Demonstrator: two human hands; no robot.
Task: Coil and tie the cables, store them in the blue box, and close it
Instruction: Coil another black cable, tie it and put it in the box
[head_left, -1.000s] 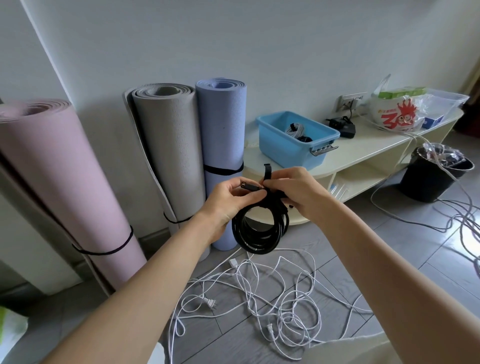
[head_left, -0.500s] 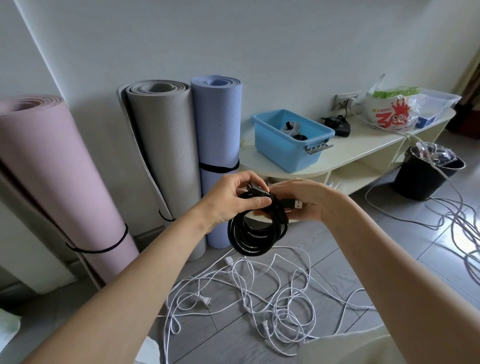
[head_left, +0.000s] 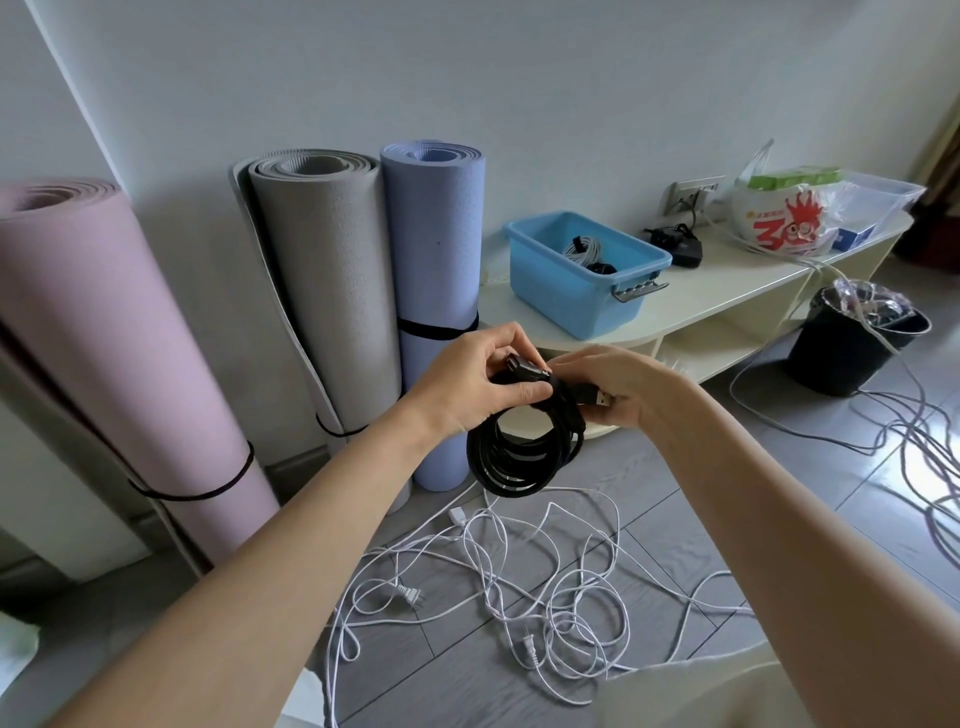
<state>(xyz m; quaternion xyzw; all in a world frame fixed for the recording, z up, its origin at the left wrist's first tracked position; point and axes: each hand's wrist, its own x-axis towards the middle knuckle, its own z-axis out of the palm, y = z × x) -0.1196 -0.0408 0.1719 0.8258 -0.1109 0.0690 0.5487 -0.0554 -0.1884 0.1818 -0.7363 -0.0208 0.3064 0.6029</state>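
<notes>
I hold a coiled black cable (head_left: 519, 457) in mid-air in front of me. My left hand (head_left: 467, 379) pinches the top of the coil at one connector. My right hand (head_left: 618, 384) grips the same bundle from the right, where a USB plug sticks out by the fingers. The open blue box (head_left: 571, 291) stands on the low cream shelf (head_left: 727, 296) beyond my hands, with a coiled pale cable and a dark one inside. A loose white cable (head_left: 545, 597) lies tangled on the floor below.
Three rolled mats, pink (head_left: 104, 338), grey (head_left: 332, 291) and blue (head_left: 436, 249), lean on the wall at left. A black bin (head_left: 852, 343) stands right of the shelf, with more cables trailing on the floor. A printed plastic bag (head_left: 784, 223) and a black adapter sit on the shelf.
The strap end that stood up above the coil is now down around the bundle. My right hand has shifted to the right side, baring the USB plug. The coil hangs a little lower.
</notes>
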